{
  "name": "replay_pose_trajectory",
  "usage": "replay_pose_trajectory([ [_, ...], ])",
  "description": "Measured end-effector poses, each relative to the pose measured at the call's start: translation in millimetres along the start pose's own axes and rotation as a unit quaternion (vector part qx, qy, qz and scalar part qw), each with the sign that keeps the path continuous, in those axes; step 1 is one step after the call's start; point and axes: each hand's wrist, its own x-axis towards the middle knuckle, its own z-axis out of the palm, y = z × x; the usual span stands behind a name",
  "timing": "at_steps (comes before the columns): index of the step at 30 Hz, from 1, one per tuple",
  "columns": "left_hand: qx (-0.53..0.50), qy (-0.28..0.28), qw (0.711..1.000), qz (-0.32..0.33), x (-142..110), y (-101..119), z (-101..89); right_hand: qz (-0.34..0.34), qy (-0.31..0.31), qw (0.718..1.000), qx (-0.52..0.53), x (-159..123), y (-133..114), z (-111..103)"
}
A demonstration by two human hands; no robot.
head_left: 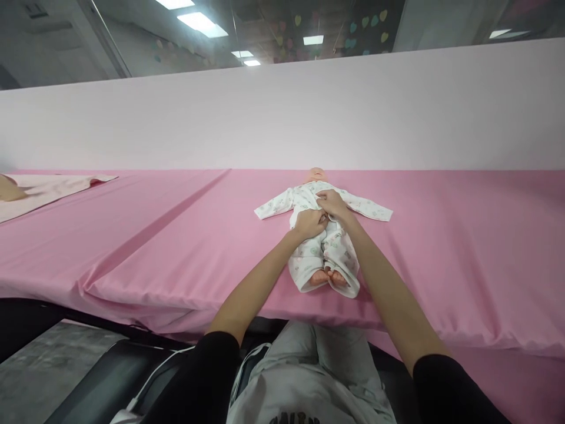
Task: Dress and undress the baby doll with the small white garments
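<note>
A baby doll (316,175) lies on its back, head toward the wall and bare feet toward me. It wears a white baby outfit (301,259) with a small print, its long sleeves spread out to both sides. My left hand (311,224) is closed at the doll's waist, its fingertips gathered on the fabric. Just above and to the right, my right hand (333,205) pinches the cloth at the front of the top. The fingertips of both hands partly hide the exact spot they hold.
The doll rests on a pink sheet (176,235) covering the table, with folds and a drooping front edge. A pale pink cloth (57,188) with a tan object (9,189) lies at far left. Behind rises a white wall (265,118) with glass above. A white cable (154,374) runs below.
</note>
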Motion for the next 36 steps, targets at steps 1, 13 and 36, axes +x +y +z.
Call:
replay_pose_trajectory([
  [1, -0.009, -0.004, 1.0, -0.002, -1.1, -0.8, 0.1, -0.004, -0.019, 1.0, -0.019, -3.5, -3.7, 4.3],
  [13, -0.091, 0.027, 0.995, -0.024, -5.8, 3.8, 0.2, 0.052, 0.047, 0.996, -0.06, -9.0, -3.9, 12.5],
  [36, -0.251, 0.173, 0.948, -0.094, 16.0, -10.7, -1.4, 0.131, 0.09, 0.97, -0.186, 50.8, 1.3, 26.5],
])
